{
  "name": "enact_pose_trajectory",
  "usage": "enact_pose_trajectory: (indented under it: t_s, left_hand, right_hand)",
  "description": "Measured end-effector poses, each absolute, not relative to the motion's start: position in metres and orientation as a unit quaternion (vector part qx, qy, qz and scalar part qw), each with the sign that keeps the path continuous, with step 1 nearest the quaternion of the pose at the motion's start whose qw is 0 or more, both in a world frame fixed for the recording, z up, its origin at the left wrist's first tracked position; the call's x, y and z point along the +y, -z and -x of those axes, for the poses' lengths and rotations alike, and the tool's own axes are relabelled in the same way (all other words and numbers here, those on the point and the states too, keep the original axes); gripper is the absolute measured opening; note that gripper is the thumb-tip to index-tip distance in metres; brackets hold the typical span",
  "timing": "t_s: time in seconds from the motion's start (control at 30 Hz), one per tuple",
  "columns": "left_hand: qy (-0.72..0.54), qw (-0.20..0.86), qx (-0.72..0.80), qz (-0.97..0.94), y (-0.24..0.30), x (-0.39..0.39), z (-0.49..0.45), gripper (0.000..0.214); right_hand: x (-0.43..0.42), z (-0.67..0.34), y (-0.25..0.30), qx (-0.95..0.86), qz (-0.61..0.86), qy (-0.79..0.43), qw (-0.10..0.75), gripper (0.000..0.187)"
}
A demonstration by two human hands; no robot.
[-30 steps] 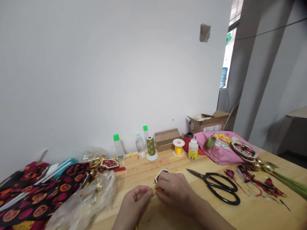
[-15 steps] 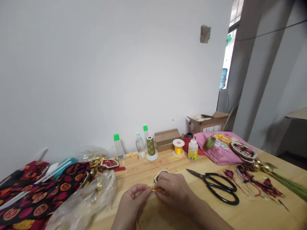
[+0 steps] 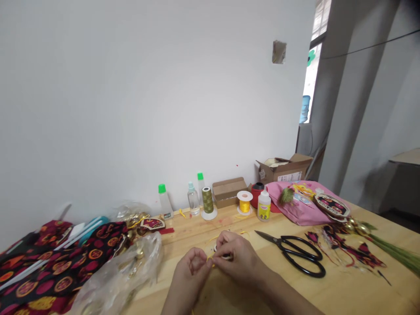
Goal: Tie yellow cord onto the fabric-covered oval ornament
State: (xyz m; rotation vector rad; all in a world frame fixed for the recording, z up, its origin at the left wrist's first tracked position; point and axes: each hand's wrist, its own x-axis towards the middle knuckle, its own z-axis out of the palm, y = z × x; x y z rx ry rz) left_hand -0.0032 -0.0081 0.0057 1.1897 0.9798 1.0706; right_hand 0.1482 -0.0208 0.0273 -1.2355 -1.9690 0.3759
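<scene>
A short bit of yellow cord sits between the two hands, at the fingertips and just above the table. The left hand pinches it between thumb and forefinger from the left; the right hand pinches it from the right, its other fingers curled. The fingertips nearly meet, so neither hand is clearly nearer. The visible piece seems to run roughly crosswise from one pinch to the other, though fingers hide much of it. A pale-edged ornament shows behind the right fingers; whether it is held or lying there, I cannot tell.

On the pale wooden table, black-handled scissors lie to the right of the right hand, blades pointing up and left. Beyond the hands stand an olive thread cone, a spool of yellow cord and a glue bottle. Patterned cloth fills the left side; a pink bag lies at right. Behind rises a plain wall, with a window at right.
</scene>
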Motion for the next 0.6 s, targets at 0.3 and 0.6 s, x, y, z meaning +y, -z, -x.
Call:
enact_pose_trajectory:
  t_s: [0.3,0.6]
  left_hand:
    - [-0.459,0.607,0.395,-0.514,-0.003,-0.006,0.004,0.032]
    - [-0.452,0.584,0.429,-0.52,-0.005,-0.011,-0.001,0.025]
  right_hand:
    - [-0.02,-0.139,-0.029,-0.705,0.406,-0.348,0.465,0.008]
    - [-0.06,-0.192,-0.085,-0.71,0.339,-0.373,0.491,0.039]
